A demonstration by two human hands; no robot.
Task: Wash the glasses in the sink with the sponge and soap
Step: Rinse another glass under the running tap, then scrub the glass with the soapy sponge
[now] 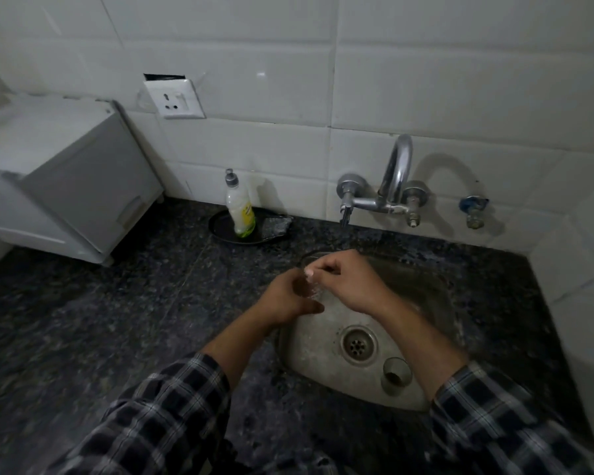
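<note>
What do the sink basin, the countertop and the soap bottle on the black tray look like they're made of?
The sink basin looks like stainless steel: dull grey metal with a soft sheen, scuffed. The countertop appears to be polished dark granite or a similar stone, going by its speckled grain and faint gloss. The soap bottle seems to be translucent plastic with a grey cap and a yellow-green label.

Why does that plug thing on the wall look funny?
The wall socket above the counter sits crooked. Its top has come away from the tile, leaving a dark gap behind it. Loose like that near a running tap, it looks unsafe. Nothing else stands out.
</note>
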